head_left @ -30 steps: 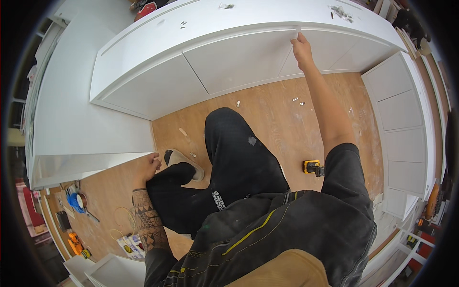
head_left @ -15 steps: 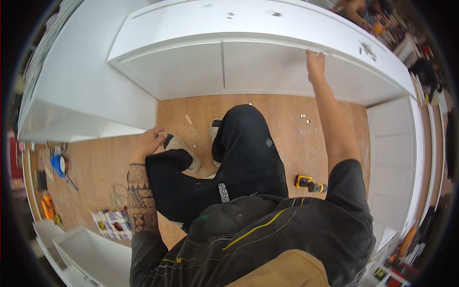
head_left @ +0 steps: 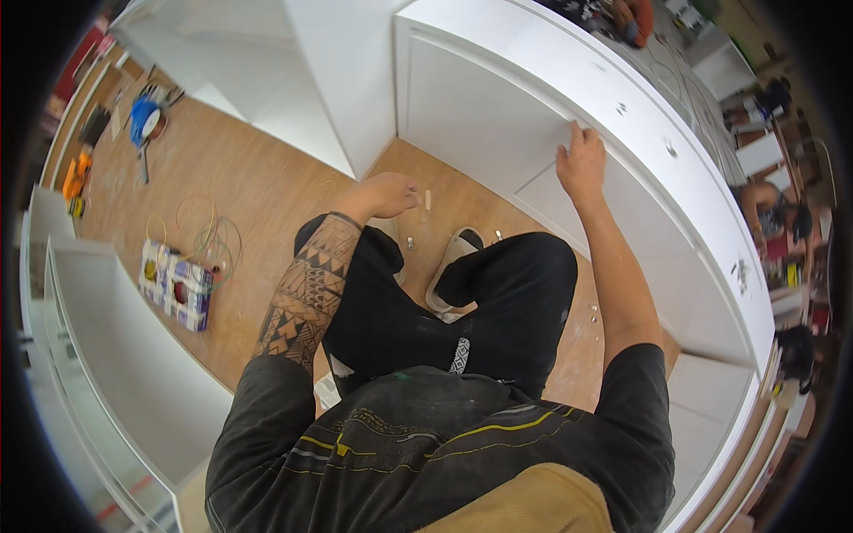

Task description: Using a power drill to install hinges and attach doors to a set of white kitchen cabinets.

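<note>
A long white cabinet [head_left: 480,98] stands ahead of me, with flat door panels meeting at a seam. My right hand [head_left: 582,164] is on the upper edge of a cabinet door near that seam, fingertips hooked at the edge and thumb lower on the panel. My left hand [head_left: 388,195] hangs above my left knee with its fingers curled; whether anything small is inside them is hidden. Small metal hardware pieces [head_left: 621,108] lie on the cabinet's top, with another cluster [head_left: 741,274] farther right.
Another white cabinet [head_left: 324,80] stands at left, its corner jutting over the wooden floor [head_left: 258,160]. A patterned box [head_left: 176,284], loose wires [head_left: 213,235] and a blue tool [head_left: 142,120] lie on the left. An open white carcass [head_left: 115,311] is at lower left. Other people [head_left: 773,209] work beyond the cabinet.
My view and body have turned right, so the cabinet now runs diagonally. My right hand has shifted left along the door edge toward the seam. The yellow drill has left view.
</note>
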Demonstrator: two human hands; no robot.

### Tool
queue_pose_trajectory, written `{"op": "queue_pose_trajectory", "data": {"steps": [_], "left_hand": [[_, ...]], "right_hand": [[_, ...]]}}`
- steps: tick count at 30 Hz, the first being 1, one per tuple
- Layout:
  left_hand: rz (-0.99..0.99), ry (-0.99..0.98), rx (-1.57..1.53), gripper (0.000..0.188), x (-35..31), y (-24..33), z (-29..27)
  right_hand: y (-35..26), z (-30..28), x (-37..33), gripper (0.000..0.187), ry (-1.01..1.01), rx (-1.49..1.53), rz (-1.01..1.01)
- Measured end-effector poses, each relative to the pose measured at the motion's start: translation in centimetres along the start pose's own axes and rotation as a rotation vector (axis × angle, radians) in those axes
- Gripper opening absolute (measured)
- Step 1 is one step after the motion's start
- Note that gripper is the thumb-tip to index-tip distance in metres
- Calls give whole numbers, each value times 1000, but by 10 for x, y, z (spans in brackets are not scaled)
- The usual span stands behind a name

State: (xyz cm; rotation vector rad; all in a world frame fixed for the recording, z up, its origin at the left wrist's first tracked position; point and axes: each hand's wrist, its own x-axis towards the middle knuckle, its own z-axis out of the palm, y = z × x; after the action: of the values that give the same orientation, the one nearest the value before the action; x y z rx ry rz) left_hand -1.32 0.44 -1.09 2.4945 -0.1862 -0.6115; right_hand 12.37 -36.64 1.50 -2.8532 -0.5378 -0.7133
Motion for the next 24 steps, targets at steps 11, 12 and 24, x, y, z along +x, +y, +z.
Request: {"op": "queue_pose_trajectory", "data": {"steps": [11,12,24], "left_hand": [[-9,-20,-10,51,-7,1,-4],[-10,-14,-15,51,-6,1,-5],[32,2,-40,35,0,-1,2]], "right_hand": [[2,18,9,59,22,-271,25],[0,19,9,58,29,-277,36],[-2,18,17,46,-72,-243,154]]}}
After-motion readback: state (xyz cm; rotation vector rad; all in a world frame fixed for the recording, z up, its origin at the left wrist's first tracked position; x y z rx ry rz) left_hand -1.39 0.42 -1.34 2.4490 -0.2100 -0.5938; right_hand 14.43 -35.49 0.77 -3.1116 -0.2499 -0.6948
